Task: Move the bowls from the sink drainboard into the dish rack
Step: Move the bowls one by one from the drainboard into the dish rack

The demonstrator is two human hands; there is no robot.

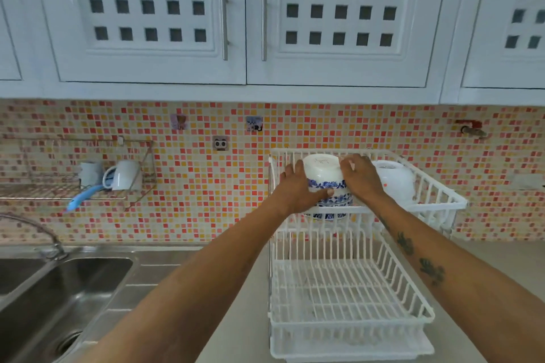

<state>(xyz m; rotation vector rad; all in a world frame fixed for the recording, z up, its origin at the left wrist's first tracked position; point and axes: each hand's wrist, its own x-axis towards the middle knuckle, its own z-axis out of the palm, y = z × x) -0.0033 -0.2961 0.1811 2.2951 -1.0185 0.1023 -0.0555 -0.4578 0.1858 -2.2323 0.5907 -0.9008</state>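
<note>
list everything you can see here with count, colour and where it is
blue-patterned bowls: a stack, count unclear, white with blue flowers, upside down in upper tier of rack
plain bowl: 1, white, upper tier, right of the stack
dish rack: 1, white, two tiers, on counter
sink: 1, steel, lower left
faucet: 1, steel, behind sink
wall shelf: 1, wire, on tiles at left
mug: 1, white, on wall shelf
cabinets: white, above
left hand: holding stack
right hand: holding stack
</note>
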